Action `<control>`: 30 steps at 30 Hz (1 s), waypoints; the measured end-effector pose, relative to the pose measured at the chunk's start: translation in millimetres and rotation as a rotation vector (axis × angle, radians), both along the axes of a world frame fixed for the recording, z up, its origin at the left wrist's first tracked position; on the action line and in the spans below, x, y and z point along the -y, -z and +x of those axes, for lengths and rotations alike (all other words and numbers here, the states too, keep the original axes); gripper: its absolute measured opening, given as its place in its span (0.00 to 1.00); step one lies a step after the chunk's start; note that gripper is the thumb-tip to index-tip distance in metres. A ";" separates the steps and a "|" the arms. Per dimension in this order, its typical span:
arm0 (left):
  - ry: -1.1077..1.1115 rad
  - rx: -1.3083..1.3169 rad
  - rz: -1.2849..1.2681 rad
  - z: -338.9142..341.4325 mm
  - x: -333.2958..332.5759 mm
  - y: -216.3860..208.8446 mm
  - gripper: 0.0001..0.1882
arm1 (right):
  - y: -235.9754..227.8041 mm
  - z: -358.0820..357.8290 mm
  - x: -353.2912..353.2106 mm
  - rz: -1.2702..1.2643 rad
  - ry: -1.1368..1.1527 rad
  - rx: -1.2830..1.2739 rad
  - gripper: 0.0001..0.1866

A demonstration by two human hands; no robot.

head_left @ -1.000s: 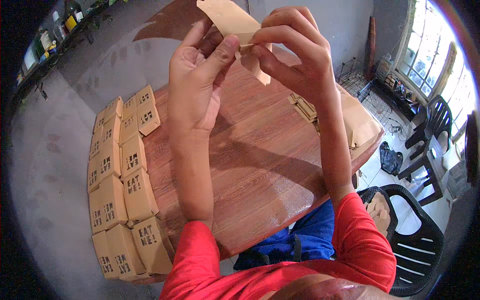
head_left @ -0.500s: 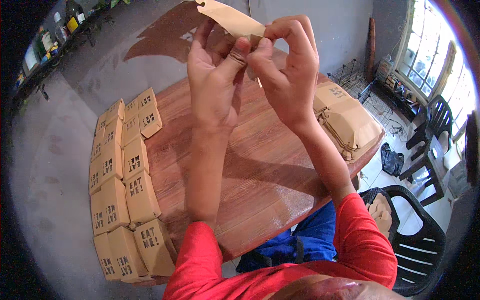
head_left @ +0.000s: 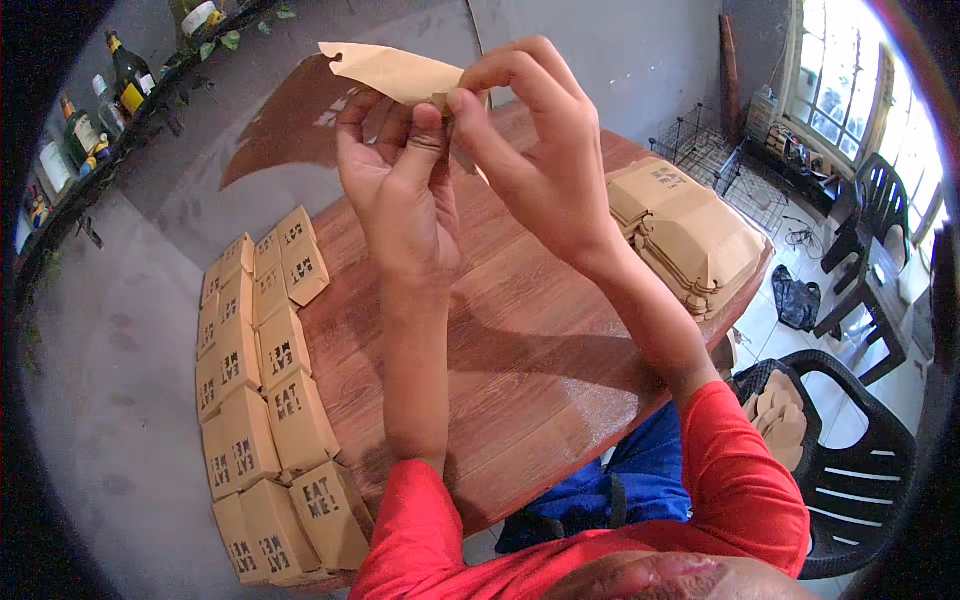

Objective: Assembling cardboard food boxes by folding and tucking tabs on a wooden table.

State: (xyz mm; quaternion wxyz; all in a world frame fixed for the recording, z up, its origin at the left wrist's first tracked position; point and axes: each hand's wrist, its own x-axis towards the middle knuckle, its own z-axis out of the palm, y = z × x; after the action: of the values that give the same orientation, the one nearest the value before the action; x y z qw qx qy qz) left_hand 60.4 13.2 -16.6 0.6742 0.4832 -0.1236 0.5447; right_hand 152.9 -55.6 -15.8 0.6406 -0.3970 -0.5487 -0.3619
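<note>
Both my hands are raised over the far part of the table, holding up a piece of brown cardboard [head_left: 392, 72] with a notched left end. My left hand [head_left: 405, 190] grips it from below, its thumb pressed near the right end. At that same end, my right hand [head_left: 540, 140] pinches a small folded part between thumb and forefinger. The cardboard is seen nearly edge-on, so most of its shape is hidden. Folded brown cardboard boxes [head_left: 305, 410] with black print stand in rows along the table's left side. A stack of flat box blanks [head_left: 700, 235] lies at the right.
The reddish wooden table [head_left: 510, 390] spreads beneath my arms. A black plastic chair [head_left: 860, 470] with cardboard pieces [head_left: 778, 415] on it stands at my right. Bottles [head_left: 130, 75] line a wall shelf at the upper left. Beyond the table's far right is a wire rack [head_left: 715, 160].
The view has shifted, and my hands with the cardboard now appear further left. Both hands keep hold of it, the right still pinching its right end.
</note>
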 end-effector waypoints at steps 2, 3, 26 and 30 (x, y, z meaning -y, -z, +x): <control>-0.002 0.014 0.066 -1.1 -1.4 2.3 0.24 | -1.1 -2.5 -0.6 -0.015 -0.101 -0.041 0.06; 0.003 0.010 0.068 0.2 0.0 3.2 0.24 | 1.1 -3.3 -2.2 0.026 -0.059 -0.042 0.06; -0.053 0.183 0.025 18.3 10.0 7.2 0.21 | -6.8 9.3 11.3 0.025 0.021 0.114 0.06; -0.099 0.203 0.128 6.1 -0.9 2.5 0.22 | -17.2 8.9 21.8 0.021 0.013 0.270 0.06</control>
State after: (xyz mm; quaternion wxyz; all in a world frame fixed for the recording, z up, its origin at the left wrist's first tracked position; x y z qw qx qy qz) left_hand 66.5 14.1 -19.1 0.5984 0.4733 -0.2017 0.6142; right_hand 161.8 -77.4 1.5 0.5627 -0.3417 -0.6234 -0.4218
